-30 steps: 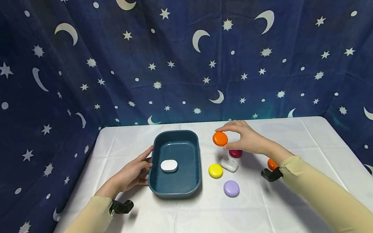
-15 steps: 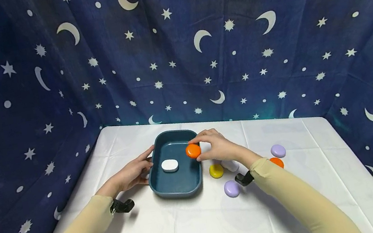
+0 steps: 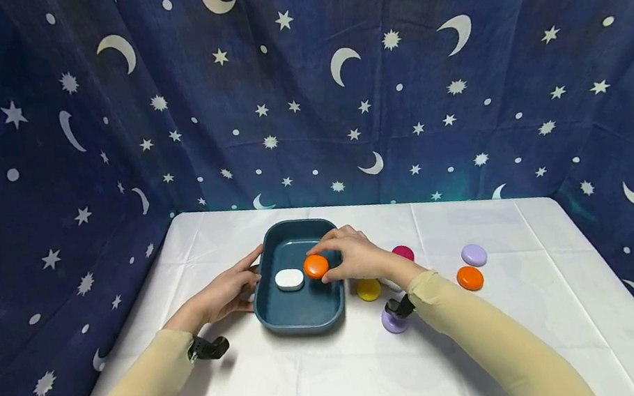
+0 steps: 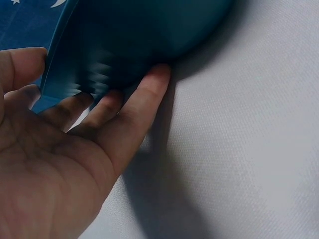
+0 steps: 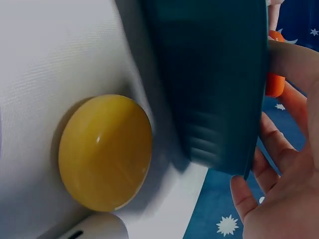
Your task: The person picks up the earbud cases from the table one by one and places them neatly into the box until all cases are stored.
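Observation:
My right hand [image 3: 358,257] pinches a glossy orange disc [image 3: 316,267] between thumb and fingertips, over the inside of a dark teal tray [image 3: 302,331]. In the right wrist view the tray wall hides most of this orange disc [image 5: 275,85]. A white oblong case with rounded ends [image 3: 290,280] lies inside the tray, just left of the orange disc. At the tray's left side, my left hand [image 3: 229,293] rests spread fingers against the outer wall. The left wrist view shows those fingers [image 4: 144,102] fairly straight, their tips at the wall and the rim.
Right of the tray lie a yellow disc [image 3: 369,290], a magenta disc [image 3: 403,253] and a purple disc [image 3: 394,323], partly covered by the wrist camera. Farther right are another purple disc [image 3: 474,255] and an orange one [image 3: 470,278]. A starry curtain [image 3: 298,88] stands behind the table.
My right hand has carried the orange disc leftward, from above the table right of the tray to inside the tray's outline, beside the white case. My left hand has stayed at the tray.

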`<state>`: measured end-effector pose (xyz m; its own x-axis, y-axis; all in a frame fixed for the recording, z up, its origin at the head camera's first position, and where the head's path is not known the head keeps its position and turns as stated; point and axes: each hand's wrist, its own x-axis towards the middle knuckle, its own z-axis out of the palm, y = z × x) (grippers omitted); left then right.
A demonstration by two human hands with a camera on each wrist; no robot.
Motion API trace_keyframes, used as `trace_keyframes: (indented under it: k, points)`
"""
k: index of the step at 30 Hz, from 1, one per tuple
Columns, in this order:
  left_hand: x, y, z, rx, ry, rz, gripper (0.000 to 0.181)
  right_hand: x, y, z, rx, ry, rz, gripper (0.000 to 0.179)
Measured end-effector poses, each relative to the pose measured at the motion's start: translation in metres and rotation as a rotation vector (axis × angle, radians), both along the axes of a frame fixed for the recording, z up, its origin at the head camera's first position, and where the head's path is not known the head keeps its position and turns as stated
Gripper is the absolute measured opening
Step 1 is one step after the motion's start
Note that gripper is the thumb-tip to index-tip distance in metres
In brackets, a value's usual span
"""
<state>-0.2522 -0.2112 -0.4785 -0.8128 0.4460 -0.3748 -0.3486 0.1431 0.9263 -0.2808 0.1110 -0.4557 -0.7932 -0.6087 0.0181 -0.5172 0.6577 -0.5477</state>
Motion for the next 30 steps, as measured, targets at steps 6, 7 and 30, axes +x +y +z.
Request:
trace_keyframes:
  k: [6, 7, 30]
  points:
    - [-0.001, 0.001, 0.001, -0.004, 0.001, 0.009, 0.077, 0.002, -0.002, -0.001, 0.04, 0.021, 0.005, 0.056]
    - [-0.001, 0.001, 0.0, -0.005, -0.004, 0.014, 0.077, 0.002, -0.002, -0.001, 0.045, 0.021, 0.009, 0.057]
    - [0.001, 0.003, 0.001, -0.029, 0.031, -0.02, 0.073, 0.011, 0.071, 0.023, -0.156, -0.007, -0.126, 0.058]
